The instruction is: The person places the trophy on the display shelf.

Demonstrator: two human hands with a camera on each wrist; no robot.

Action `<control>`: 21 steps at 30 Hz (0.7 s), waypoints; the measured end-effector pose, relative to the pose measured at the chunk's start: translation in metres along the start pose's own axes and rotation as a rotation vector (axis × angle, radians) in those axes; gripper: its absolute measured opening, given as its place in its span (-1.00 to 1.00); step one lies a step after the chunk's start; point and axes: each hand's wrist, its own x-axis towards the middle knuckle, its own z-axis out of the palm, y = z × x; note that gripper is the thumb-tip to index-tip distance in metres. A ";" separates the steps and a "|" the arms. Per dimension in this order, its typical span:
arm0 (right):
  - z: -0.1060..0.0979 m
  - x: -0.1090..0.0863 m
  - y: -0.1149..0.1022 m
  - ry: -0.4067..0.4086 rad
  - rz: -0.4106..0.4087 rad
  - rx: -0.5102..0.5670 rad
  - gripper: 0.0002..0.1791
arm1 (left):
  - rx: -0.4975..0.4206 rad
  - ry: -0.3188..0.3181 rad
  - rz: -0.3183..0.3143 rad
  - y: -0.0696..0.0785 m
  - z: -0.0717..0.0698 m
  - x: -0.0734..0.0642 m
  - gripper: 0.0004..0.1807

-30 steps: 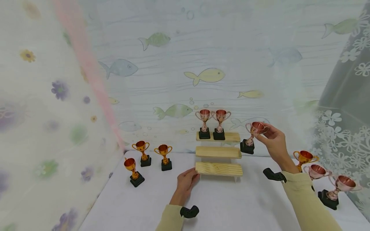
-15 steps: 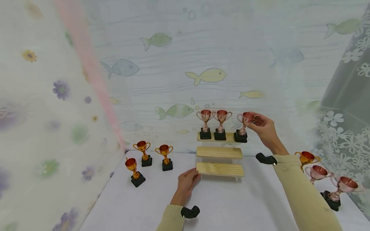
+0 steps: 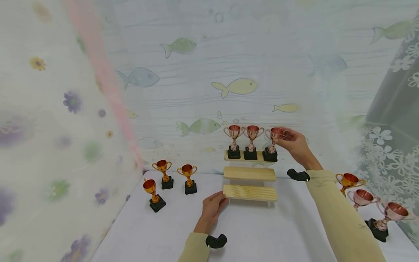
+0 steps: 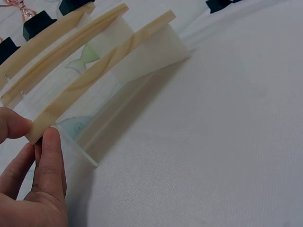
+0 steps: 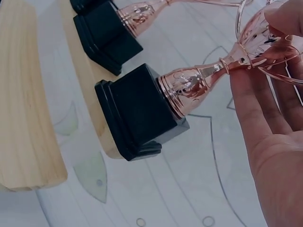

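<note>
A three-step wooden display stand [image 3: 250, 174] on clear supports stands mid-table. My left hand [image 3: 211, 211] pinches the left end of its lowest step, thumb above and fingers below in the left wrist view. Up at the top step, my right hand [image 3: 297, 146] holds a rose-gold trophy cup [image 3: 273, 142] by its bowl. That cup's black base [image 5: 142, 109] sits at the right end of the top step in the right wrist view. Two matching cups, a left one [image 3: 234, 140] and a middle one [image 3: 251, 140], stand upright beside it.
Three gold trophy cups stand left of the stand, the nearest gold cup [image 3: 188, 176] beside it. Beyond my right forearm are another gold cup [image 3: 348, 182] and two rose-gold cups, one of them a tilted cup [image 3: 391, 214]. A fish-printed curtain [image 3: 183, 83] hangs behind the stand.
My right hand has brought the rose-gold cup left and up from beside the stand onto the right end of the top step. The left hand stays on the lowest step.
</note>
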 end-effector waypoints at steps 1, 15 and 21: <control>0.001 0.001 0.000 -0.004 0.008 0.002 -0.55 | -0.001 0.001 0.000 0.000 0.000 0.000 -0.57; 0.006 0.009 0.000 -0.037 0.054 -0.024 -0.43 | -0.002 0.014 -0.001 -0.003 -0.001 0.002 -0.58; 0.008 0.011 0.001 -0.042 0.043 -0.024 -0.47 | 0.006 0.012 -0.004 -0.002 -0.001 0.002 -0.58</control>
